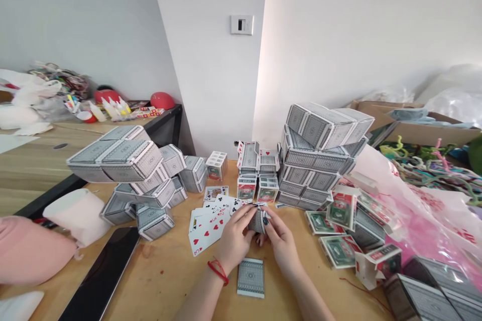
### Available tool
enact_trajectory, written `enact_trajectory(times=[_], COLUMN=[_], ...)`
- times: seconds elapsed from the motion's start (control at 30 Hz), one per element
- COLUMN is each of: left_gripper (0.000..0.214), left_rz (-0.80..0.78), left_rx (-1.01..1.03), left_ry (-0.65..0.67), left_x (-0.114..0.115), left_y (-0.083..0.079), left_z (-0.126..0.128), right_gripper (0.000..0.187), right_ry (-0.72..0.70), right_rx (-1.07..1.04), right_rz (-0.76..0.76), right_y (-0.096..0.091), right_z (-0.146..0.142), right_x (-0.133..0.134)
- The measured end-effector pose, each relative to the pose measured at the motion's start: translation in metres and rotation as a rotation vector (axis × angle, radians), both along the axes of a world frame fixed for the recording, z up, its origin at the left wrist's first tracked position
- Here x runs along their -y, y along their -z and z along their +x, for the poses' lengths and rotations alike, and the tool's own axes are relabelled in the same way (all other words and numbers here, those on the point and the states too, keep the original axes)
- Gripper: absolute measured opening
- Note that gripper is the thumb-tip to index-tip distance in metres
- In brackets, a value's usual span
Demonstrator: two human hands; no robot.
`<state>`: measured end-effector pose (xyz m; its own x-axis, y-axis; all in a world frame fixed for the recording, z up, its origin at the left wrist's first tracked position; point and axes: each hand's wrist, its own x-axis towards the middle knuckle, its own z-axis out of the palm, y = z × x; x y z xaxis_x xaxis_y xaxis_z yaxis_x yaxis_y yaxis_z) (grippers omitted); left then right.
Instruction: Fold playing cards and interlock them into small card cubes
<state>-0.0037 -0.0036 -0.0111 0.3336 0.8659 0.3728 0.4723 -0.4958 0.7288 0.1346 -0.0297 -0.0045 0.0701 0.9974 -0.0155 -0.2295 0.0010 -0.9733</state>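
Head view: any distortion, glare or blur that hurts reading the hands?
Head view: wide-angle bending at the edges, the card blocks look curved; soft daylight with the right wall washed out, no hard shadows; the left hand and right hand are sharp, both on a small deck; the pink plastic bag shows mild sheen.

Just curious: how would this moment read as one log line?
left hand + right hand: gripping small card stack | card pile: on table, nearer

Hands (259, 233) largely hide the card packet (259, 220).
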Motion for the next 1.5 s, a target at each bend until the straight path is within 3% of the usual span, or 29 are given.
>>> enact_trajectory(times=[0.17, 0.5, 1.13, 1.5], left_gripper=[0.060, 0.060, 0.062, 0.060], left_rz=[-0.027, 0.029, 0.001, 0.037], left_rx=[0.059, -0.026, -0.083, -0.083], left_ry=[0.002, 0.028, 0.141, 0.117], left_x=[0.001, 0.001, 0.008, 0.007], left_y=[0.000, 0.003, -0.013, -0.012], left_z=[0.000, -0.003, 0.001, 0.001], right_gripper=[0.045, 0.044, 0.047, 0.035], right_ry=[-0.001, -0.010, 0.190, 0.082], right_rx=[0.019, 0.021, 0.219, 0.336], right_rz=[-0.012, 0.001, -0.079, -0.045], right_y=[-0.001, 0.000, 0.004, 0.004], right_z=[0.000, 0.002, -0.001, 0.000], right_x=[0.001, 0.001, 0.007, 0.006])
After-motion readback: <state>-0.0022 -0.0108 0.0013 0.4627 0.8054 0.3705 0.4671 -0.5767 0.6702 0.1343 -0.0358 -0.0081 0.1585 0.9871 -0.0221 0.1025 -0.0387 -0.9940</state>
